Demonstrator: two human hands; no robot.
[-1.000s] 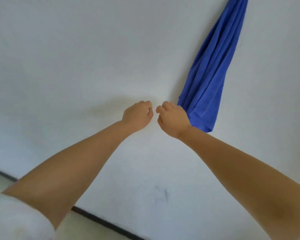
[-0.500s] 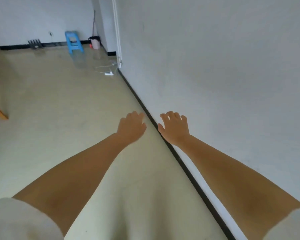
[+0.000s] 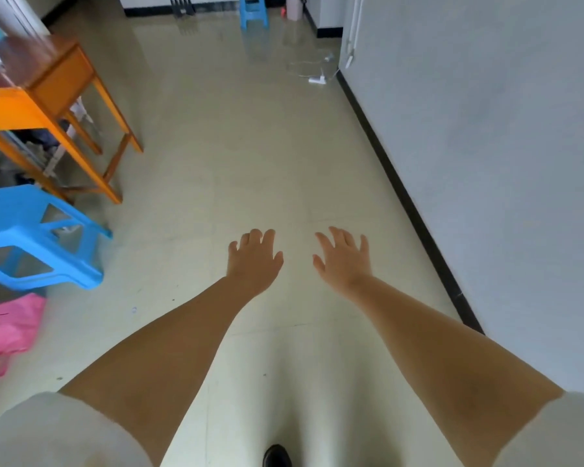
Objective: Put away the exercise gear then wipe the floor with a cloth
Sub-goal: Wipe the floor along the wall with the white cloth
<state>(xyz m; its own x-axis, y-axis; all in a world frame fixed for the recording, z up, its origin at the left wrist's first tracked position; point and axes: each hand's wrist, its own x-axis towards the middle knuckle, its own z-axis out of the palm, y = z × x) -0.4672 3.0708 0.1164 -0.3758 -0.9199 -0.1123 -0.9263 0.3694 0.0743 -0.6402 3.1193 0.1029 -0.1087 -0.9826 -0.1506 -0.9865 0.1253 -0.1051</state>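
Two hands out front over the floor (image 3: 250, 136), both w/ fingers spread loose, holding nothing: left hand (image 3: 254, 259), right hand (image 3: 344, 257). No cloth or exercise gear in view. Blue stool (image 3: 31, 237) & orange table (image 3: 48, 92) at left; wall (image 3: 503, 146) at right.

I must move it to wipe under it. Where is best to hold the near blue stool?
Probably grip the blue stool by a leg brace beside the side cut-outs, reaching leftward with the left hand: it appears tipped, openings facing the person. Both hands are free.
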